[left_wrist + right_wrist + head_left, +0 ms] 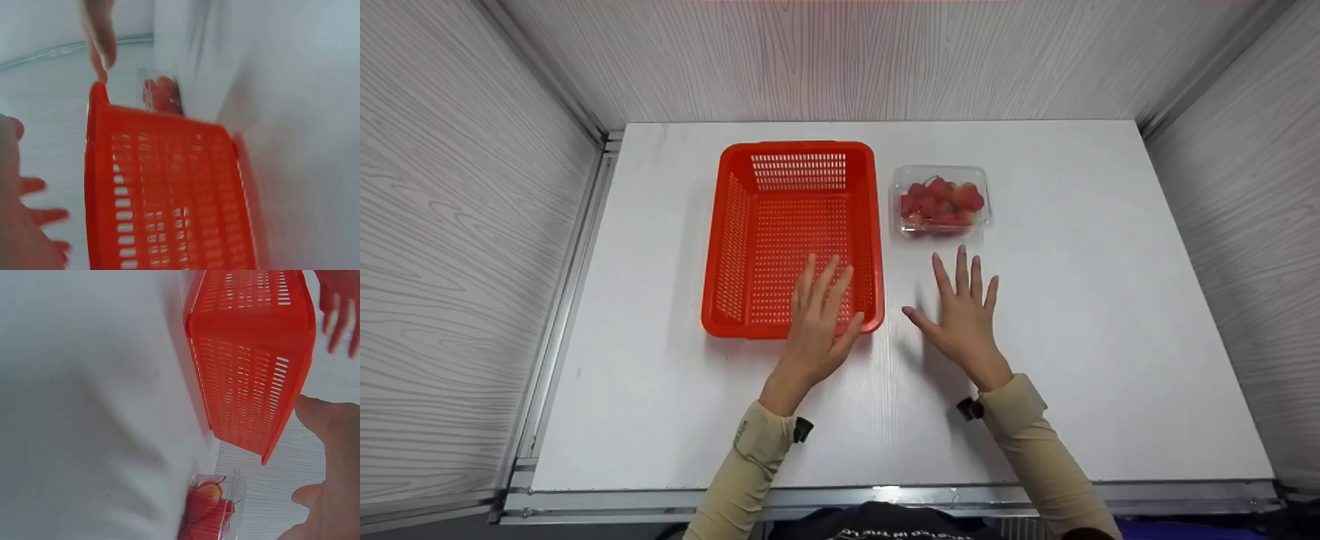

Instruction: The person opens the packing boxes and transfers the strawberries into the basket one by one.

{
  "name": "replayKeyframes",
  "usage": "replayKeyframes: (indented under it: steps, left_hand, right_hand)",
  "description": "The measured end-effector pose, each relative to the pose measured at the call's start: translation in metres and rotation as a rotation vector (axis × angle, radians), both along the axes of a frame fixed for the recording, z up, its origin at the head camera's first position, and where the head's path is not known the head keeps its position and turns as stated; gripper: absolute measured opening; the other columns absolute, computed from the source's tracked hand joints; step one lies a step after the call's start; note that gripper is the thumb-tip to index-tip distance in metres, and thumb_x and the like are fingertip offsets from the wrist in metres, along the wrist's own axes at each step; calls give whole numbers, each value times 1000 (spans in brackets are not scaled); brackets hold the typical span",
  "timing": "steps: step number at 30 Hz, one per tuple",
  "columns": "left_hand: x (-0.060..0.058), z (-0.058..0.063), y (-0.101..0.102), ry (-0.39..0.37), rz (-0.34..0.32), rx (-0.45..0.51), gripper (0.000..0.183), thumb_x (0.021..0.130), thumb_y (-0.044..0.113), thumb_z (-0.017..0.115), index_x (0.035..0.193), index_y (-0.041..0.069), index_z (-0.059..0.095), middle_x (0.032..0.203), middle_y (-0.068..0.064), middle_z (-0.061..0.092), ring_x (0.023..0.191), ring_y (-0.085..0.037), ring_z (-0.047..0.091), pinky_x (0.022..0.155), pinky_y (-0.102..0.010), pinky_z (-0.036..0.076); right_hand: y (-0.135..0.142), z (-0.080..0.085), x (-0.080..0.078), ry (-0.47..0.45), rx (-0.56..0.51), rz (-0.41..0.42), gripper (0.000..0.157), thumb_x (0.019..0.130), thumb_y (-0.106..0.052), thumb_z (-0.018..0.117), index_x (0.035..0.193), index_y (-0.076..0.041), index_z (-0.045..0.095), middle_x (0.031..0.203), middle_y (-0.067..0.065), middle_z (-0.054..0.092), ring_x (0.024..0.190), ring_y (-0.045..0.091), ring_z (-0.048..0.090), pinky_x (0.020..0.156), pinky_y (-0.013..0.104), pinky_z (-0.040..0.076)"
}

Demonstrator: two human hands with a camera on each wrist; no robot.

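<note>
An orange-red perforated plastic basket [802, 262] stands on the white table, nothing inside it. To its right sits a clear plastic box [943, 202] of red and yellowish fruit, perhaps cherries; stems show in the right wrist view, where the fruit [208, 506] is partly cut off. Over the basket's near right corner hovers my left hand [815, 330], fingers spread and holding nothing. My right hand [964, 322] is held above the table just in front of the fruit box, fingers spread wide, also with nothing in it.
The white table [1080, 300] is enclosed by wood-grain panels [840, 60] at the back and both sides. Metal rails [562, 292] run along its left side and front edge. A small dark device [802, 430] sits at each wrist.
</note>
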State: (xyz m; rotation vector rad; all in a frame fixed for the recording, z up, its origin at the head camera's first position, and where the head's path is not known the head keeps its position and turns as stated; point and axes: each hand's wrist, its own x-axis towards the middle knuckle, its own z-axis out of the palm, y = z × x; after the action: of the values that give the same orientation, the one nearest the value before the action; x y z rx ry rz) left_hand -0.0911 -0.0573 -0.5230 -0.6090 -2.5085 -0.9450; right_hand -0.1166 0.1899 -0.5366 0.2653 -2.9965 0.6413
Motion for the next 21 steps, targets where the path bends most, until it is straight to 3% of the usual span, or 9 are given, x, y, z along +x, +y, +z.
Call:
replayKeyframes:
  steps: [3,5,7,9,12,15,18,21]
  left_hand:
    - [1,-1,19,186,-208,267,49,88,8,60,136,-3,53,145,-19,49,140,-41,35,114,-56,20]
    - [4,-2,36,278,-323,407,42,85,-1,57,126,-6,59,132,-21,59,130,-38,49,110,-57,30]
    - [7,-6,54,316,-421,532,35,84,-6,52,117,-7,64,119,-21,67,117,-35,61,104,-59,36]
    - [10,-14,74,287,-498,640,27,86,-5,48,104,-7,68,103,-20,71,102,-30,69,101,-60,39]
    - [16,-31,102,91,-564,821,27,89,-6,43,85,-9,69,81,-21,72,79,-28,73,101,-60,39]
    - [18,-51,127,-197,-531,1013,33,93,-7,37,73,-12,63,65,-25,66,61,-36,69,101,-56,41]
    - [12,-70,145,-466,-390,1143,34,98,-2,37,76,-16,58,60,-25,63,65,-46,68,99,-46,46]
    - [-3,-86,157,-643,-198,1174,32,101,9,43,86,-12,61,60,-19,65,78,-45,70,94,-36,50]
  right_hand:
    - [4,-2,-7,59,-23,8,93,87,-63,61,158,-18,22,164,19,4,149,41,2,111,64,-8]
    - [9,-6,-16,156,-60,25,91,87,-58,64,156,-12,27,163,20,12,149,39,9,112,64,-5]
    - [14,-12,-28,301,-109,44,87,86,-50,69,153,-7,34,159,22,24,148,36,19,113,64,1]
    - [21,-18,-43,452,-169,67,81,85,-41,73,148,-1,40,154,22,35,145,33,29,114,62,7]
    - [31,-24,-66,596,-243,104,75,83,-29,77,144,2,45,149,22,43,141,30,38,115,58,14]
    - [40,-28,-87,623,-259,151,75,82,-23,78,144,3,43,150,22,41,141,31,37,116,55,16]
    - [48,-29,-107,583,-223,185,80,80,-21,80,145,3,40,154,22,35,144,31,32,117,53,14]
    - [53,-30,-127,510,-168,190,88,78,-25,82,148,1,36,158,21,27,147,30,24,117,52,11]
